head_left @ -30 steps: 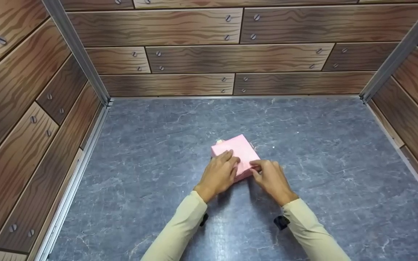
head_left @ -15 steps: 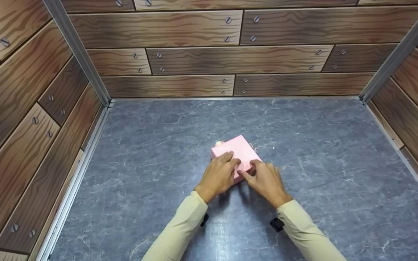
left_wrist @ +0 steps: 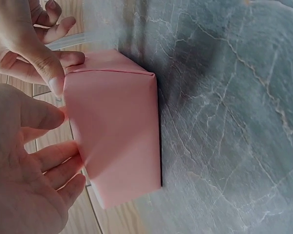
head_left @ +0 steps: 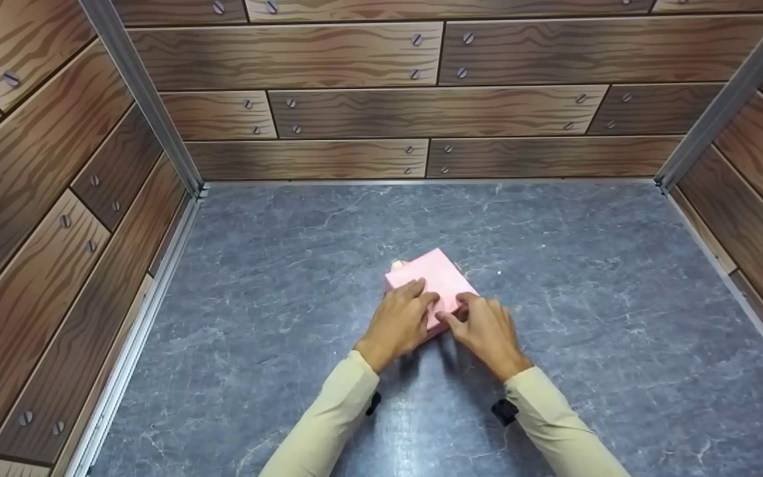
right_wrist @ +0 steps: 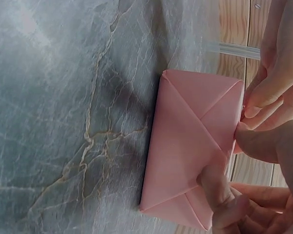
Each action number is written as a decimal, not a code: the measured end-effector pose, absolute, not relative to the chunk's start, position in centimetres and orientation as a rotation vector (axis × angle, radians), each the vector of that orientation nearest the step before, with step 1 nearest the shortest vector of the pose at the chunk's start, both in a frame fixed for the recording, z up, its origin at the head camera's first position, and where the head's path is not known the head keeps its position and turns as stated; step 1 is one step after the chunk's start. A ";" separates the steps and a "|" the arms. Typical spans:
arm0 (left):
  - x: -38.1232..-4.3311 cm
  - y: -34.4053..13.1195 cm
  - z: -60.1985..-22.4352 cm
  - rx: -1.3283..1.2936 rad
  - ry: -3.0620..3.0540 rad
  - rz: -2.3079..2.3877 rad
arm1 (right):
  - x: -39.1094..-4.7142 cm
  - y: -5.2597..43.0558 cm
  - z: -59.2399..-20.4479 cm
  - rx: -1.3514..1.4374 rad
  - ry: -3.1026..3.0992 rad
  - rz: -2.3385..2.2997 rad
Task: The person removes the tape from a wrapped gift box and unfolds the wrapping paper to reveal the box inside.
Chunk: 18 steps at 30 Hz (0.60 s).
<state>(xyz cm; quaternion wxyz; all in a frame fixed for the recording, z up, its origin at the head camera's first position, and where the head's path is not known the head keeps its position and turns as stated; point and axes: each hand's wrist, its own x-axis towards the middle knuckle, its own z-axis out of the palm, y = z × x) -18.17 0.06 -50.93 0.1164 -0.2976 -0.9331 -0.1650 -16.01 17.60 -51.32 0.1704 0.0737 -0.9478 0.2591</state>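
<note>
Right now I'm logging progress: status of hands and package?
Left hand on top of pink package. Right hand pinching its near edge. Small pale thing behind, not blocking.

From my end, across all three views, I can read no lettering, label, brand, number or sign: none on the box (head_left: 441,273), the table (head_left: 593,305) or the walls (head_left: 342,56).

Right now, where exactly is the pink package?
In the head view, the pink package lies on the grey surface just right of and below centre, with the left hand and right hand touching its near half.
</note>
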 end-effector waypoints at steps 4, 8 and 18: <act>-18.1 0.0 -50.9 -0.871 -2.738 -0.481 | -16.0 17.6 -51.3 0.209 -2.704 0.724; -18.0 0.0 -51.0 -0.866 -2.747 -0.479 | -16.0 17.5 -51.2 0.210 -2.723 0.712; -18.1 0.0 -51.1 -0.881 -2.712 -0.479 | -16.3 17.4 -50.9 0.188 -2.760 0.691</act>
